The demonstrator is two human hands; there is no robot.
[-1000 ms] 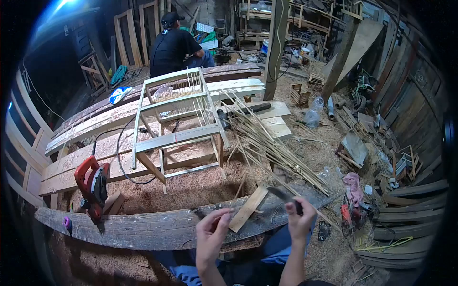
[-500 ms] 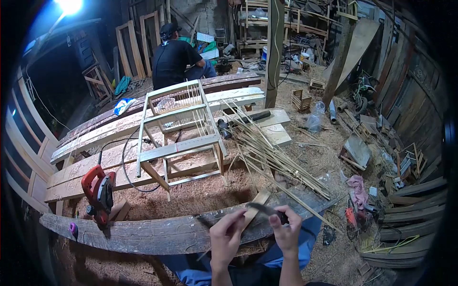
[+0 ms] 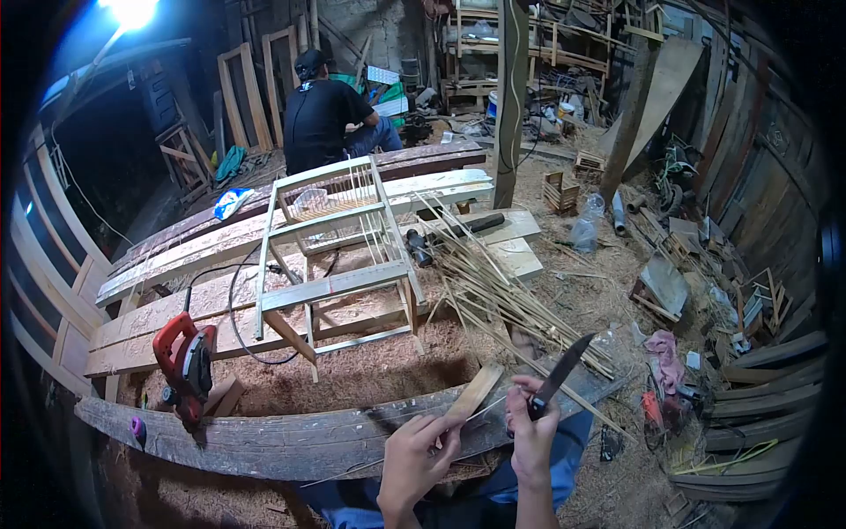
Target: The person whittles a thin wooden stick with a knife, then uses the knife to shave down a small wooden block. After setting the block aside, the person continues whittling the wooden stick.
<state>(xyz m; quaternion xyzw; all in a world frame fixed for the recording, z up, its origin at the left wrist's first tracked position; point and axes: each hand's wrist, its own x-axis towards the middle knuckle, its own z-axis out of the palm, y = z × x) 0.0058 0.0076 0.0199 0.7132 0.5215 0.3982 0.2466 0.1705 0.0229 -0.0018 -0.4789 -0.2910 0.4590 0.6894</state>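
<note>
My right hand (image 3: 534, 434) is closed around the dark handle of a knife (image 3: 564, 370), its blade tilted up and to the right. My left hand (image 3: 419, 457) pinches a thin wooden stick (image 3: 339, 474), which runs out past both sides of the fingers and towards the right hand. Both hands are above my lap, at the near edge of a weathered plank (image 3: 291, 441). A short flat piece of wood (image 3: 476, 393) lies on that plank just beyond the left fingers. Behind it is a loose pile of thin wooden strips (image 3: 502, 300).
A wooden frame with thin spindles (image 3: 335, 229) stands on boards ahead. To the left sits a red power planer (image 3: 185, 366) with its cable. A hammer (image 3: 419, 249) lies near the strips. Another person (image 3: 322, 123) sits farther back. Wood shavings cover the floor.
The knife has swung from pointing left to pointing up and right. My left hand has lowered slightly, and the thin stick now shows between the hands.
</note>
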